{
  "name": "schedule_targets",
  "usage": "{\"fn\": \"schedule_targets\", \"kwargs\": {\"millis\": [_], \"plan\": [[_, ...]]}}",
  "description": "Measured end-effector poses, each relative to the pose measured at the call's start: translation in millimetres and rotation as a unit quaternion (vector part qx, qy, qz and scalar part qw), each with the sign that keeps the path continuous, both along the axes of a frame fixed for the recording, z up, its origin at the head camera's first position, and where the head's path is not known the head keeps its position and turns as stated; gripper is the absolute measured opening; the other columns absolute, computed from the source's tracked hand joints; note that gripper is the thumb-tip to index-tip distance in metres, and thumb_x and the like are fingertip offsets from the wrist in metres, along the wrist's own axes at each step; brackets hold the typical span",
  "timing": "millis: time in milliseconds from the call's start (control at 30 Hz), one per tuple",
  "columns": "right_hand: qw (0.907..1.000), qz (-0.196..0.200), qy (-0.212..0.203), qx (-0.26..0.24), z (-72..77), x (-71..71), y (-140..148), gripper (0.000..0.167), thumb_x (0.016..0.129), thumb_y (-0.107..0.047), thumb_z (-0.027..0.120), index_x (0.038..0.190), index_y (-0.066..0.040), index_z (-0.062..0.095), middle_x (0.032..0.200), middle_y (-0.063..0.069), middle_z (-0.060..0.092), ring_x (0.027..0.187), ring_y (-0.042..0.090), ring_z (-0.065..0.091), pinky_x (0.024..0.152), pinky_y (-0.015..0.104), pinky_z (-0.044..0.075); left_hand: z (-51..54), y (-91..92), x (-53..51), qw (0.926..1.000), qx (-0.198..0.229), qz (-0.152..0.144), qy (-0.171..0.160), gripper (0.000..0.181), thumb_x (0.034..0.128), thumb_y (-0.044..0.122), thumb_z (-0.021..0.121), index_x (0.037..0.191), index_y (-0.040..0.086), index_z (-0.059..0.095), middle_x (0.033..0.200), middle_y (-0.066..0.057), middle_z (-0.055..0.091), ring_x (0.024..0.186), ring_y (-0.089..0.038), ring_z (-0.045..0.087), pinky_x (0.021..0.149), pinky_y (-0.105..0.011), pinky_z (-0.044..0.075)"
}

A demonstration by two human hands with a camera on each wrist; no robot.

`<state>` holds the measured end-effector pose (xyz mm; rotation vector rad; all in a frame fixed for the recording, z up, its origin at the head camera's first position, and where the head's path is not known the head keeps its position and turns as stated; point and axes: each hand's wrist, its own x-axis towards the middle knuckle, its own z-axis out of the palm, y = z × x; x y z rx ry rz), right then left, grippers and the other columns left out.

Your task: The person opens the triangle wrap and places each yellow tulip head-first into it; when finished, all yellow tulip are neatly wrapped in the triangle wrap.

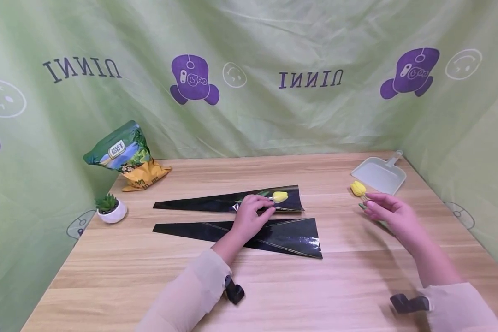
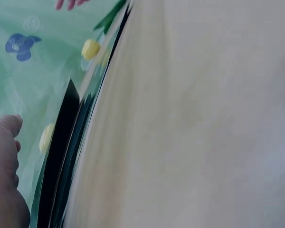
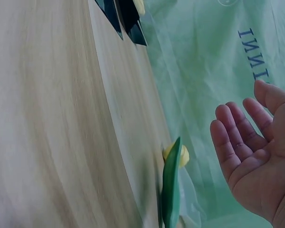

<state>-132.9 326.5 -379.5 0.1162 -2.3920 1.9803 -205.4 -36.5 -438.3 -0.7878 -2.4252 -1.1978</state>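
Note:
A yellow tulip (image 1: 280,197) with a green leaf lies along the far black wrapping sleeve (image 1: 191,203), its bloom near the wide end. My left hand (image 1: 249,214) is over that sleeve, fingers loosely bent beside the bloom; the contact under them is hidden. A second black sleeve (image 1: 290,235), with printed lines and a shiny wide end, lies nearer to me. On the right, another yellow tulip (image 1: 358,188) lies on the table. My right hand (image 3: 256,152) is just above it, palm and loosely spread fingers showing, nothing held.
A light dustpan (image 1: 379,174) lies at the back right. A green and yellow bag (image 1: 128,157) stands at the back left, behind a small succulent in a white pot (image 1: 113,213). A green printed curtain (image 1: 249,124) hangs around the wooden table (image 1: 315,295).

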Motion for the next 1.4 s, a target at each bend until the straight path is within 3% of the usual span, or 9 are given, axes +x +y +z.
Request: {"fn": "schedule_targets", "kwargs": {"millis": [100,200,400,667,867,1033,1200,1400], "plan": [[0.9999,-0.008,0.006,0.012,-1.0,6.0,7.9,0.029,0.098,-0.008,0.058,0.108,-0.034,0.064,0.1,-0.023,0.069,0.085,-0.003,0.068,0.073,0.012,0.055,-2.3,0.9,9.0,0.9998,0.004,-0.015,-0.015,0.018,0.0881,0.017,0.072,0.101,0.006,0.076,0.106,-0.006,0.072,0.108,-0.025,0.061,0.097,-0.039,0.048],[0.9985,-0.017,0.015,0.049,-3.5,11.1,17.0,0.033,0.098,-0.007,0.057,0.109,-0.038,0.062,0.1,-0.027,0.067,0.085,-0.005,0.067,0.072,0.012,0.055,-4.1,1.5,18.9,0.9982,0.006,-0.031,-0.051,0.02,0.0885,0.018,0.071,0.104,0.007,0.076,0.109,-0.006,0.071,0.11,-0.024,0.061,0.1,-0.039,0.047],[0.994,-0.036,0.006,0.103,-10.8,21.2,35.7,0.034,0.099,-0.01,0.056,0.109,-0.043,0.059,0.1,-0.032,0.063,0.084,-0.01,0.064,0.071,0.009,0.053,-6.2,2.0,34.6,0.9937,-0.021,-0.047,-0.099,0.022,0.0896,0.022,0.07,0.108,0.01,0.075,0.112,-0.005,0.069,0.112,-0.023,0.059,0.1,-0.039,0.047],[0.991,-0.038,-0.013,0.128,-17.7,33.0,57.4,0.036,0.099,-0.01,0.056,0.109,-0.044,0.058,0.099,-0.034,0.063,0.085,-0.012,0.063,0.07,0.008,0.052,-8.4,1.2,37.1,0.9917,-0.093,-0.043,-0.078,0.02,0.0899,0.023,0.07,0.106,0.011,0.076,0.108,-0.005,0.069,0.106,-0.021,0.059,0.096,-0.036,0.048],[0.9888,-0.039,-0.011,0.144,-19.9,38.4,66.4,0.036,0.099,-0.01,0.056,0.11,-0.044,0.057,0.1,-0.037,0.06,0.085,-0.013,0.062,0.069,0.008,0.052,-8.7,0.7,35.2,0.9854,-0.154,-0.051,-0.05,0.025,0.0882,0.028,0.073,0.108,0.014,0.077,0.107,-0.003,0.067,0.103,-0.021,0.059,0.095,-0.035,0.047],[0.9869,-0.036,-0.014,0.157,-23.8,39.5,69.5,0.035,0.099,-0.01,0.057,0.11,-0.043,0.057,0.099,-0.036,0.06,0.084,-0.013,0.062,0.069,0.009,0.052,-9.3,0.3,35.5,0.9792,-0.193,-0.039,-0.048,0.029,0.0859,0.035,0.074,0.109,0.018,0.077,0.106,-0.001,0.064,0.102,-0.02,0.056,0.094,-0.035,0.044],[0.9851,-0.036,-0.015,0.168,-27.9,40.0,70.5,0.034,0.099,-0.011,0.057,0.111,-0.042,0.056,0.098,-0.037,0.059,0.084,-0.013,0.061,0.068,0.008,0.052,-9.3,-0.2,38.0,0.976,-0.208,-0.016,-0.064,0.029,0.0864,0.038,0.073,0.11,0.021,0.077,0.092,0.001,0.059,0.09,-0.016,0.052,0.087,-0.031,0.044],[0.9824,-0.038,-0.033,0.18,-28.7,40.6,71.9,0.031,0.099,-0.014,0.057,0.114,-0.042,0.056,0.098,-0.038,0.058,0.084,-0.014,0.061,0.069,0.007,0.051,-10.8,-0.2,39.9,0.9782,-0.193,-0.003,-0.077,0.025,0.0859,0.037,0.074,0.107,0.023,0.078,0.075,0.006,0.052,0.077,-0.012,0.049,0.077,-0.028,0.043]]}}
